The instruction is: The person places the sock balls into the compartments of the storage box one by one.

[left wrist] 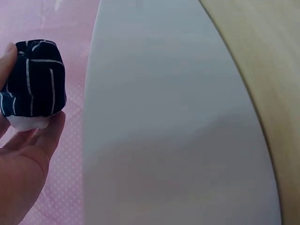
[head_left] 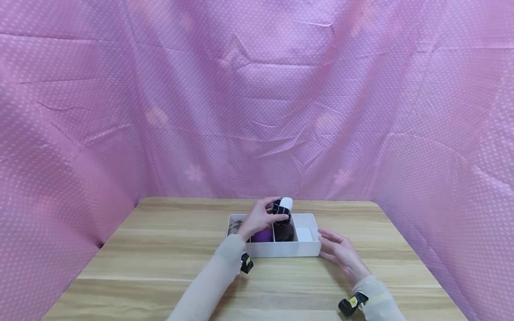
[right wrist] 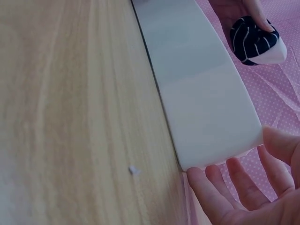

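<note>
My left hand (head_left: 259, 218) holds a rolled sock (head_left: 282, 211) between thumb and fingers above the white divided box (head_left: 281, 250). The sock is dark navy with thin white lines and a white part, seen closely in the left wrist view. Below it, a dark brown rolled item (head_left: 283, 232) fills one compartment. A purple item (head_left: 263, 235) lies in the compartment to its left. My right hand (head_left: 342, 254) touches the box's right end, its fingers spread and loosely bent along that wall, as the right wrist view shows.
A brown and beige patterned item (head_left: 234, 227) sits in the leftmost compartment, partly hidden by my left hand. The rightmost compartment shows only white. A small white scrap (right wrist: 134, 170) lies on the wooden table (head_left: 160, 249). Pink dotted cloth (head_left: 257, 111) hangs around the table.
</note>
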A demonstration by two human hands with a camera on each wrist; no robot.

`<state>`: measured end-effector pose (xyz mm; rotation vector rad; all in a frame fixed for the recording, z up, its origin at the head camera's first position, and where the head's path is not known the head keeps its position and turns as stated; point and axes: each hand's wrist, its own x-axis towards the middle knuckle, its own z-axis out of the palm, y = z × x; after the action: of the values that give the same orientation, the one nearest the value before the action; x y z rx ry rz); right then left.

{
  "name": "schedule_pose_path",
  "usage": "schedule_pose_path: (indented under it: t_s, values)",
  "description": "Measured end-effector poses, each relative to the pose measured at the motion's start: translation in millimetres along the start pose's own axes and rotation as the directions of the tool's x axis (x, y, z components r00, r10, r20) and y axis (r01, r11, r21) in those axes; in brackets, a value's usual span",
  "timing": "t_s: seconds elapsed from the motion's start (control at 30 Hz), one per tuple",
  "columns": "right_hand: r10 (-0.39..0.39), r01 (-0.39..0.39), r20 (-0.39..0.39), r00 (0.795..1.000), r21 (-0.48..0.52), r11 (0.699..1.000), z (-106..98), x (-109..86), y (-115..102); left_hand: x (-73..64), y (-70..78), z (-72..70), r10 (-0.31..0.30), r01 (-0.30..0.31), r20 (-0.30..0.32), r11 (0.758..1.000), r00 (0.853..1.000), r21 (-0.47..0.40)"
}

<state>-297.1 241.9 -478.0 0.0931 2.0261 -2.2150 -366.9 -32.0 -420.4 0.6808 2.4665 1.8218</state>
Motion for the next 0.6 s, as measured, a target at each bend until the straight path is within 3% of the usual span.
schedule_pose_path:
  t_s: [0.2, 0.6]
  values:
    - [-0.003, 0.003, -0.005, 1.0, 0.006, 1.0, -1, -1.2, 0, 4.2, 3.5, 14.8, 0.019, -0.02, 0.01, 0.999, 1.0, 0.049]
    - [-0.003, 0.003, 0.013, 1.0, 0.017, 1.0, -1, -1.7, -1, 8.3, 3.6, 36.8, 0.039, -0.04, 0.02, 0.997, 0.999, 0.061]
